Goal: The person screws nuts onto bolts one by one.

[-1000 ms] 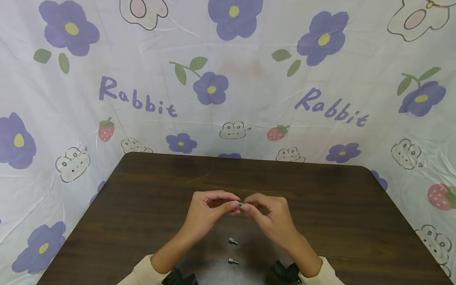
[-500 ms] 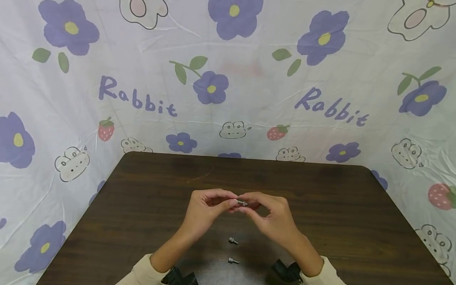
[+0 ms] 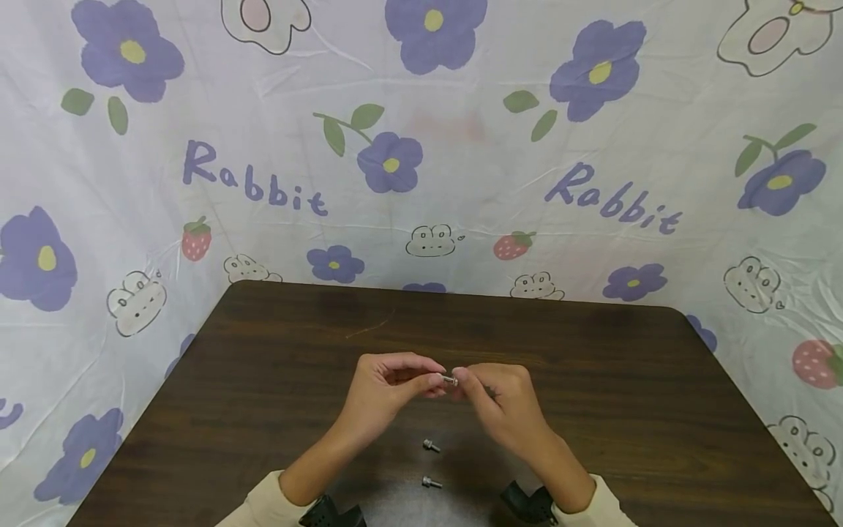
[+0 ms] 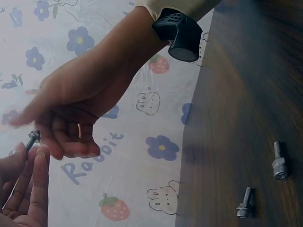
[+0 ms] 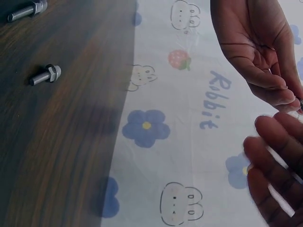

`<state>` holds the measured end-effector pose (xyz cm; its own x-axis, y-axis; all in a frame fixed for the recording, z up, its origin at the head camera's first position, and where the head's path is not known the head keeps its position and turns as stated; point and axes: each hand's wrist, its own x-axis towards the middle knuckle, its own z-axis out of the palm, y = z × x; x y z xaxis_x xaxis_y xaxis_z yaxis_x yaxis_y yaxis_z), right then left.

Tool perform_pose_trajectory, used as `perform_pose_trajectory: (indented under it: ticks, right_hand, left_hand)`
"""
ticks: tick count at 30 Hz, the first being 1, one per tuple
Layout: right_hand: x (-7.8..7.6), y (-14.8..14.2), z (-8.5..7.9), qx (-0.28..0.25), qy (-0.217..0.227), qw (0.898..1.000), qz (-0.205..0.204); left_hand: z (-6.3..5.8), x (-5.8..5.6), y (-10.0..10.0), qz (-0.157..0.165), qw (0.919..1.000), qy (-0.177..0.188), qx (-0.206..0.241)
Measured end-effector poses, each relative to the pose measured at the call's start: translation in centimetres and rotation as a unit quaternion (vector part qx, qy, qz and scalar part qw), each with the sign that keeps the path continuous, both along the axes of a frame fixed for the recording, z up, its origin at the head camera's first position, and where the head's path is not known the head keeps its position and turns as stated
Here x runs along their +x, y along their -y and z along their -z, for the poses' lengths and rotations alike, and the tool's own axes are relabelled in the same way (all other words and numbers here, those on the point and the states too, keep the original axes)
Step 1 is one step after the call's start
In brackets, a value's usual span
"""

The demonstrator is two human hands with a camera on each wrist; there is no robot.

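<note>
In the head view my left hand (image 3: pixel 382 388) pinches a small metal bolt (image 3: pixel 450 380) between thumb and fingertips above the table. The left wrist view shows the bolt's threaded shank (image 4: pixel 30 143) at the left fingertips, its wider hex-like end pointing up and outward. My right hand (image 3: pixel 500 399) is at that wider end. Its thumb stands apart from its loosely bent fingers in the left wrist view, the fingertips close beside the bolt. In the right wrist view the right fingers (image 5: pixel 272 156) are spread just below the left hand (image 5: pixel 260 52).
Two more bolts lie on the dark wooden table (image 3: pixel 263 410) nearer the body: one upper bolt (image 3: pixel 431 446) and one lower bolt (image 3: pixel 431 482). Both carry a wider collar near the head. A patterned cloth (image 3: pixel 461 183) hangs behind the table. Each wrist wears a black camera.
The right fingers went from around the bolt's end to spread apart, baring the bolt, then the right thumb swept up over that end. The left hand stays nearly still, pinching the bolt.
</note>
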<state>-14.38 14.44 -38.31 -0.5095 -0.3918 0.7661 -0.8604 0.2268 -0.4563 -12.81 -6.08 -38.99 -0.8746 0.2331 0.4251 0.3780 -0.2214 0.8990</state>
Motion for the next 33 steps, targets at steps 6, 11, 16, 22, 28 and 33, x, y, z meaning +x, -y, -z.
perform_pose_trajectory:
  ticks: [6, 11, 16, 22, 28, 33]
  right_hand:
    - [0.07, -0.25, -0.17, -0.001, 0.024, 1.0, 0.002]
    - [-0.07, -0.25, -0.25, -0.006, 0.015, 1.0, -0.017]
    - [-0.25, -0.1, -0.36, -0.022, -0.014, 0.999, -0.031]
    - [-0.25, -0.03, -0.47, -0.027, -0.019, 0.999, -0.038]
    - [-0.08, -0.1, -0.41, -0.009, 0.002, 1.0, -0.024]
    - [0.05, -0.08, -0.26, 0.007, 0.011, 1.0, -0.015]
  left_hand:
    - [0.01, 0.01, 0.0, -0.007, 1.0, 0.003, 0.005]
    - [0.08, -0.12, 0.27, -0.015, 0.9998, -0.01, 0.008]
    - [0.08, -0.24, 0.34, -0.022, 0.9997, -0.011, 0.006]
    - [0.02, -0.24, 0.33, -0.023, 0.9997, -0.008, 0.011]
    - [0.04, -0.19, 0.26, -0.011, 0.9999, -0.003, 0.012]
    - [-0.04, -0.07, 0.17, -0.01, 0.9999, 0.004, 0.011]
